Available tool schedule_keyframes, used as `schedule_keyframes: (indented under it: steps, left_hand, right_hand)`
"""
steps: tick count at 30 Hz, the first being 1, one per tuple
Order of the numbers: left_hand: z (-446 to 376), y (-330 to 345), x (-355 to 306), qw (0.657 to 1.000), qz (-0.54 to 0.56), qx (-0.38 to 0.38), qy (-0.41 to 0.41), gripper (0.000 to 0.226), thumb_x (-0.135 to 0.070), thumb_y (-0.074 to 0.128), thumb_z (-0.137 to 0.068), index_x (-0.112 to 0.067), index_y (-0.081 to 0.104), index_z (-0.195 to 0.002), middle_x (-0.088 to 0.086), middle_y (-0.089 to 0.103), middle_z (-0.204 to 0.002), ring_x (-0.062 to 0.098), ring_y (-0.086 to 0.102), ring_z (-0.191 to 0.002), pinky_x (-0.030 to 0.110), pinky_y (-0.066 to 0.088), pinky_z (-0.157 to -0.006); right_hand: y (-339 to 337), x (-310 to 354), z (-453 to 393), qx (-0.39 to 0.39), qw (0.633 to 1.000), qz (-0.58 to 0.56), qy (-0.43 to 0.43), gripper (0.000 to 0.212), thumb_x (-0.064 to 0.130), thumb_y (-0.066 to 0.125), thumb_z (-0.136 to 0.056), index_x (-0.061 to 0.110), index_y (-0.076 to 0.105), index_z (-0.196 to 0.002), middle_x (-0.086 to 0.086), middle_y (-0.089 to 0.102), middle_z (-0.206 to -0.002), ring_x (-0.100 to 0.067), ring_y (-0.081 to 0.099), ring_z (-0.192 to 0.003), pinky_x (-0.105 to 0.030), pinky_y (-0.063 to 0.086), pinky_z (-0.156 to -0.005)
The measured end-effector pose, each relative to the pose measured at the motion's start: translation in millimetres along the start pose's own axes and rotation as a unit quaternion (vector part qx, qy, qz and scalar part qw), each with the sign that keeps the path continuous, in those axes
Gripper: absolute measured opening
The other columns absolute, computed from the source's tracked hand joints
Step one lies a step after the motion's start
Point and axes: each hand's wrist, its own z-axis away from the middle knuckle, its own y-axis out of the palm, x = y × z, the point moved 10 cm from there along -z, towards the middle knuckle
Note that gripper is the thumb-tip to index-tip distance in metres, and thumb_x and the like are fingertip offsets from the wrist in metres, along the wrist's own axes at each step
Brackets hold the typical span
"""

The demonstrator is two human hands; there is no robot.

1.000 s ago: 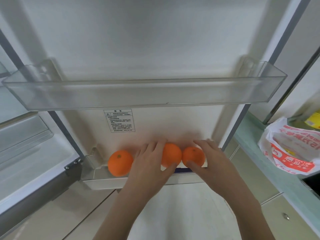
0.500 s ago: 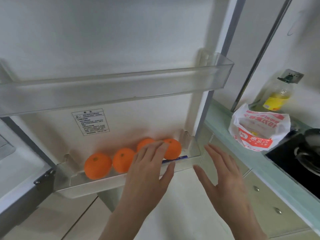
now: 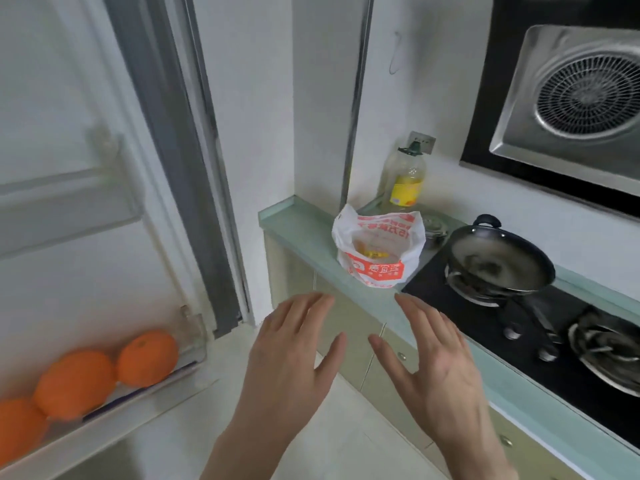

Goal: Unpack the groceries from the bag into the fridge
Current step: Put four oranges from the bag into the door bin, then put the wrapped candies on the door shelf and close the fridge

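A white and red plastic grocery bag (image 3: 377, 251) stands open on the pale green counter (image 3: 301, 233), with something yellow showing inside. Three oranges (image 3: 147, 358) lie in the lower clear bin (image 3: 114, 415) of the open fridge door at the lower left. My left hand (image 3: 291, 362) and my right hand (image 3: 436, 362) hover side by side with fingers spread, empty, in front of the counter edge and below the bag. Neither hand touches anything.
An oil bottle (image 3: 407, 178) stands behind the bag in the corner. A black wok (image 3: 498, 261) sits on the gas hob (image 3: 540, 337) to the right, under a range hood (image 3: 571, 95). Cabinet drawers with knobs run below the counter. An upper door shelf (image 3: 69, 206) sits above the oranges.
Both hands left the oranges in the door bin and moved right toward the counter. The view swung right, bringing the bag, bottle and hob into sight.
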Motion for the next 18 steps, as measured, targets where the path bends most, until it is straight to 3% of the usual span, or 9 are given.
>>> schedule_keyframes:
  steps: [9,18]
  left_hand:
    - [-75.7,92.4,-34.3,1.000,-0.023,0.018,-0.008,0.044,-0.048,0.051,-0.097,-0.019,0.062,-0.128,-0.007,0.064,-0.123,0.017,0.058,-0.116,0.029,0.043,-0.093]
    - [-134.7,157.4,-33.0,0.999,-0.002,0.044,-0.008,0.045,-0.047,0.050,-0.098,-0.019,0.061,-0.131,-0.006,0.065,-0.125,0.019,0.060,-0.115,0.032,0.048,-0.094]
  right_hand:
    - [-15.9,-102.3,-49.9,-0.018,1.000,0.007,0.025,0.065,0.064,0.048,-0.096,0.018,0.056,-0.141,0.006,0.059,-0.139,-0.016,0.055,-0.127,-0.016,0.025,-0.110]
    - [10.8,-159.6,-100.0,0.000,0.999,0.014,0.046,0.055,0.058,0.053,-0.096,0.023,0.058,-0.137,0.010,0.063,-0.131,-0.014,0.060,-0.119,-0.024,0.040,-0.103]
